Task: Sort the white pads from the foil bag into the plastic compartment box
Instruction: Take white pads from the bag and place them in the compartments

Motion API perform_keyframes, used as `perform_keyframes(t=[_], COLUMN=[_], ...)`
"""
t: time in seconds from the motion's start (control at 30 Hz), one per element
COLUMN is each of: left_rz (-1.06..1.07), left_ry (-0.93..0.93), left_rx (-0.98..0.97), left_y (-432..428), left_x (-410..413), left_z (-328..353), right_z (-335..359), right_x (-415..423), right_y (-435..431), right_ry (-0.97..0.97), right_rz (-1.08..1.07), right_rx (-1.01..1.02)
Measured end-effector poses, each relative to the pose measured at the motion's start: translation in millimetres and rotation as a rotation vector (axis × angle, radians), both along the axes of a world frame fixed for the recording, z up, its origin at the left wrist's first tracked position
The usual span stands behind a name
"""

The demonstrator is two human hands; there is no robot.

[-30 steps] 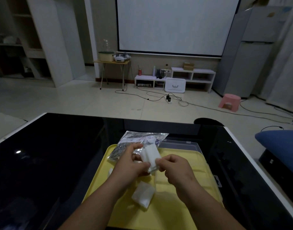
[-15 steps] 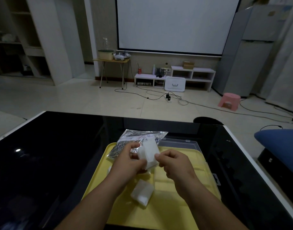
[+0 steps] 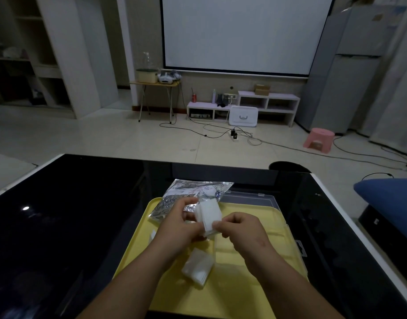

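A stack of white pads is held above the yellow compartment box. My left hand grips the stack from the left and my right hand pinches its lower right corner. The silver foil bag lies at the box's far left corner, partly behind my left hand. Another pile of white pads rests in a compartment below my hands. A white pad edge shows left of my left wrist.
The box sits on a glossy black table with a white rim. Its clear lid lies open behind it. A blue cushion is off the table's right side. Beyond the table lie floor, cables and a pink stool.
The stack of pads and both hands have shifted slightly, staying above the box. My right fingers have moved along the stack's lower corner.
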State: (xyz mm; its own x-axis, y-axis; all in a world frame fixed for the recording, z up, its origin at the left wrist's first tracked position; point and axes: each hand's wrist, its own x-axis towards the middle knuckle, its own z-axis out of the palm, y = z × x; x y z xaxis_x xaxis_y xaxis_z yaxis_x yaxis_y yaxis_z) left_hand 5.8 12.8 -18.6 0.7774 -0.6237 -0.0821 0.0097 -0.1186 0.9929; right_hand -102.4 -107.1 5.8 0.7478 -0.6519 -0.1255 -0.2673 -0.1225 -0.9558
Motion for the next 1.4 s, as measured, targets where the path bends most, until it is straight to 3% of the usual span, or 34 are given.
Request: perform_keyframes(t=[0.33, 0.7, 1.07, 1.4], left_rz=[-0.028, 0.011, 0.205, 0.102], left_ry=[0.053, 0.006, -0.312, -0.444], left_rx=[-0.063, 0.016, 0.19, 0.397], left_y=[-2.8, -23.9, -53.9, -72.2], left_x=[-4.4, -5.3, -7.4, -9.5], left_z=[1.6, -4.9, -12.2, -22.5], right_z=[-6.0, -2.9, -20.6, -39.5], right_x=[-0.4, -0.1, 19.0, 17.0], right_y=[-4.5, -30.1, -46.2, -58.0], right_ry=[-0.012, 0.026, -0.012, 0.178], right_rz=[-0.011, 0.055, -0.05, -0.057], right_rx=[-0.035, 0.025, -0.101, -0.288])
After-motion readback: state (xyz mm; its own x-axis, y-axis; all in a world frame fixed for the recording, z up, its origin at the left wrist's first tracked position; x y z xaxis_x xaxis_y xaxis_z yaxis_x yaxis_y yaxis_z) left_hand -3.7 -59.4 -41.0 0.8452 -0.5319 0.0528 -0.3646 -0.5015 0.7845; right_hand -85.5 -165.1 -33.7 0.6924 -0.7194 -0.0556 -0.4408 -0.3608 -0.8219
